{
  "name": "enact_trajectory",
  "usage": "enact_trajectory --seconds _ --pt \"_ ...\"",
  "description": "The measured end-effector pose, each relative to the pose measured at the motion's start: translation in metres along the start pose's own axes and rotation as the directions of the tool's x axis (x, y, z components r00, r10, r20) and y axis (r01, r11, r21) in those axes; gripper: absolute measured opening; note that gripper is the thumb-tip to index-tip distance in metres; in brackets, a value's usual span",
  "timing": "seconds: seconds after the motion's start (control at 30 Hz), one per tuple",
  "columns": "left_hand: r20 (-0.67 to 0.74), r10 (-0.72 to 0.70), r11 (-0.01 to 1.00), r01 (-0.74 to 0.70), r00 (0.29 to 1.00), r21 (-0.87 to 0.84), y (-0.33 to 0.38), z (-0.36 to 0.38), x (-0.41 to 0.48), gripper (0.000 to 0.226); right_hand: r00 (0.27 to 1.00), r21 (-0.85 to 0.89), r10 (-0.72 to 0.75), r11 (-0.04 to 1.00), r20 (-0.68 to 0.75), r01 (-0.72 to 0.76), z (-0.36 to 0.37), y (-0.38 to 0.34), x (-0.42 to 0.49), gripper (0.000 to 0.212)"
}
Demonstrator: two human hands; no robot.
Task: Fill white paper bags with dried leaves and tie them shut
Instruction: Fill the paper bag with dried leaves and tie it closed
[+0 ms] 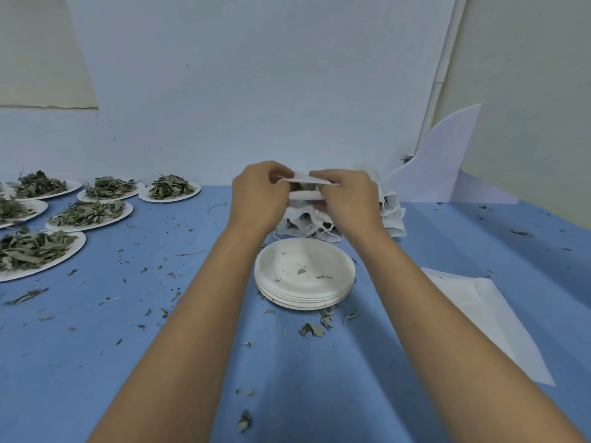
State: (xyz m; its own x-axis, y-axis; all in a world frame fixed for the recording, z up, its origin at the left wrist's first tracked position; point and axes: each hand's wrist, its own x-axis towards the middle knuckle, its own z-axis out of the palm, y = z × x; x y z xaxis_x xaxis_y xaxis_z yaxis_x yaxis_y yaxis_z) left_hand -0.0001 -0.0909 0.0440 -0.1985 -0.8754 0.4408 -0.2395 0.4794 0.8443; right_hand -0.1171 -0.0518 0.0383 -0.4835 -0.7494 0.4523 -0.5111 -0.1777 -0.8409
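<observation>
Paper bag (302, 180) pinched between left hand (256, 195) and right hand (348, 196), leaves apparently inside.

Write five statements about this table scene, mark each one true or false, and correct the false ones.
1. The left hand and the right hand both hold a white paper bag above the table. True.
2. The stack of plates nearest the person is heaped with leaves. False: it holds only a few leaf crumbs.
3. Plates of dried leaves stand on the person's left. True.
4. The table cover is red. False: it is blue.
5. A pile of filled bags lies beyond the stack of plates. True.
</observation>
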Motion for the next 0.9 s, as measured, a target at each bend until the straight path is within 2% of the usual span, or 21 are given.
enact_trajectory --seconds 0.13,0.27,0.37,0.43,0.5,0.57,0.63,0.73,0.83,0.9 --pt "-0.051 0.106 0.990 -0.110 0.993 -0.083 0.009 0.021 0.023 0.039 0.989 -0.084 -0.139 0.987 -0.045 0.135 -0.011 -0.008 0.026 0.042" --pt "-0.028 0.067 0.975 -0.072 0.997 -0.211 0.003 0.057 0.055 0.044 0.989 -0.214 -0.146 0.965 0.025 0.148 -0.019 0.004 0.065 0.047" --pt "0.007 0.071 0.984 -0.069 0.997 -0.163 -0.010 0.083 0.072 0.044 0.981 -0.338 -0.182 0.921 0.070 0.195 -0.023 0.027 0.086 0.046" --pt "0.057 0.090 0.994 -0.085 0.994 -0.072 -0.024 0.100 0.079 0.043 0.979 -0.465 -0.173 0.862 0.106 0.203 -0.023 0.049 0.098 0.043" --pt "0.150 0.073 0.997 -0.074 0.986 0.002 -0.041 0.113 0.079 0.043 0.985 -0.656 -0.110 0.735 0.136 0.172 -0.022 0.069 0.099 0.040" --pt "0.219 0.039 0.997 -0.052 0.975 0.056 -0.054 0.119 0.076 0.046 0.990 -0.752 -0.085 0.644 0.115 0.142 -0.021 0.082 0.093 0.034" --pt "0.222 0.024 0.998 -0.037 0.975 0.055 -0.058 0.120 0.073 0.050 0.992 -0.746 -0.100 0.655 0.071 0.120 -0.020 0.085 0.088 0.032" --pt "0.149 0.054 0.998 -0.055 0.987 -0.002 -0.049 0.116 0.067 0.049 0.990 -0.682 -0.136 0.720 0.044 0.130 -0.021 0.081 0.086 0.039" --pt "0.005 0.142 0.990 -0.142 0.990 -0.021 -0.033 0.110 0.059 0.043 0.976 -0.447 -0.192 0.885 -0.100 0.128 -0.029 0.071 0.076 0.038" --pt "-0.070 0.213 0.977 -0.213 0.974 0.006 -0.022 0.109 0.047 0.033 0.968 -0.215 -0.135 0.973 -0.213 0.089 -0.039 0.068 0.065 0.033"
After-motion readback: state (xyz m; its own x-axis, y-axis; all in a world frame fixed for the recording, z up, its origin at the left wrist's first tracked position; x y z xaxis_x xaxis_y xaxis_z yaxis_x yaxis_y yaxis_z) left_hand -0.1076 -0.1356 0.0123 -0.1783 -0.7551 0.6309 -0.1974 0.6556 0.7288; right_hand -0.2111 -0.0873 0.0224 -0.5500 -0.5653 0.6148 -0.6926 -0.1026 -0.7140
